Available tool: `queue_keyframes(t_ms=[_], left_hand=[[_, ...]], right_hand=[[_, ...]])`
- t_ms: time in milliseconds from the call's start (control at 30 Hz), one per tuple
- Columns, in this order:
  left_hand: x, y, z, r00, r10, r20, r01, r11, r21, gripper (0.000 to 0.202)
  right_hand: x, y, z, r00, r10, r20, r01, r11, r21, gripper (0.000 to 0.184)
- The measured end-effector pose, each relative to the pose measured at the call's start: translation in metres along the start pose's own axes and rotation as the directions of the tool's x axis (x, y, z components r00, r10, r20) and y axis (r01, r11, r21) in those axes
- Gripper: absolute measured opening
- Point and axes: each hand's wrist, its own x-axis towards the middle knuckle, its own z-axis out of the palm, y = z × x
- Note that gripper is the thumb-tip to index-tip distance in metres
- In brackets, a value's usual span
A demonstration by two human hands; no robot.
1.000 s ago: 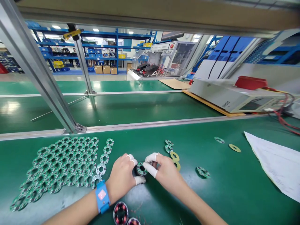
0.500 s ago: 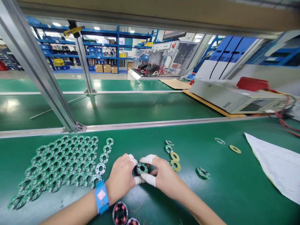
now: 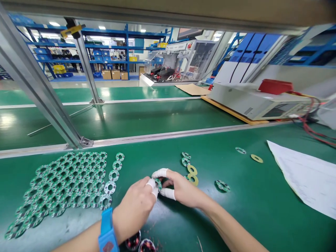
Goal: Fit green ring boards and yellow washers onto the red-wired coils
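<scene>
A small green ring-shaped circuit board (image 3: pixel 159 182) is between my hands, above the green worktop. My right hand (image 3: pixel 182 187), with white finger cots, curves its thumb and fingers around the ring's right side. From the left, my left hand (image 3: pixel 138 201) presses closed fingertips against the ring; it too wears white finger cots, and a blue wrist strap (image 3: pixel 108 232) circles its wrist. What lies under the ring is mostly hidden by the fingers. Beside my left wrist are two round parts with dark red copper windings (image 3: pixel 147 246), partly cut off below.
Many ring boards (image 3: pixel 76 199) lie in rows at left, with a separate column (image 3: pixel 115 175) beside them. Yellow rings (image 3: pixel 195 170) and a few boards lie right of my hands. Further right are a loose board (image 3: pixel 219 183), a paper sheet (image 3: pixel 307 178) and a grey instrument (image 3: pixel 236 98).
My left hand has shifted from framing the ring to pinching at its left edge, and turned so its back shows more. The ring has tilted. The view has moved slightly right.
</scene>
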Motion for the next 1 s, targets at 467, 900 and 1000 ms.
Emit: queue_keyframes(t_ms=[467,900,1000], left_hand=[[0.01,0.01,0.001,0.997,0.071,0.017,-0.073,0.983,0.172,0.02],[0.016,-0.035,-0.029,0.952,-0.295,0.085,0.295,0.807,-0.511,0.059],[0.014,-0.023,-0.016,0.962,-0.258,0.089,0.268,0.833,-0.484,0.058]], right_hand=[[-0.01,0.004,-0.001,0.971,-0.083,-0.223,0.056,0.99,-0.126,0.041],[-0.006,0.003,0.008,0.92,0.248,-0.304,-0.225,0.968,0.108,0.025],[-0.001,0.007,0.016,0.925,0.279,-0.258,-0.249,0.958,0.143,0.028]])
